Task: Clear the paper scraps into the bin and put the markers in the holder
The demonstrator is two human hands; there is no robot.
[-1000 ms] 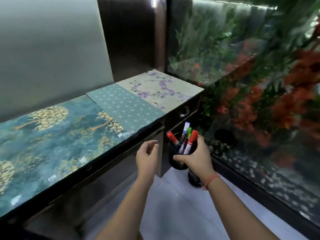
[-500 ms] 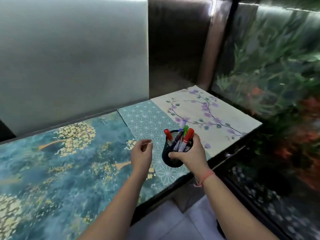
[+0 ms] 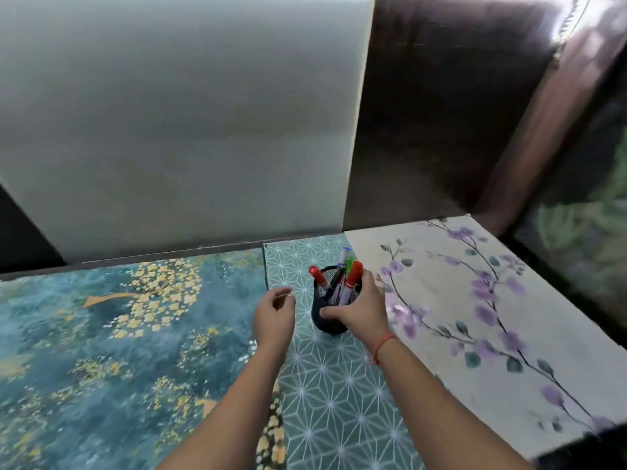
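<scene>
A black mesh holder (image 3: 325, 317) stands on the green star-patterned sheet (image 3: 332, 385) of the table. Several markers (image 3: 342, 279) with red, green and blue caps stick up out of it. My right hand (image 3: 363, 307) wraps around the holder's right side, fingers across its front. My left hand (image 3: 274, 313) hovers just left of the holder with fingers loosely curled, holding nothing and not touching it. No paper scraps or bin are in view.
The table top carries a blue-and-gold tree sheet (image 3: 118, 334) on the left and a cream sheet with purple blossoms (image 3: 475, 300) on the right. A pale wall panel (image 3: 186, 113) and a dark brown panel (image 3: 441, 113) rise behind. The table's right edge drops off.
My right hand has carried the holder of markers from beside the table's front edge up over the table and further back onto the green sheet. My left hand has moved along beside it.
</scene>
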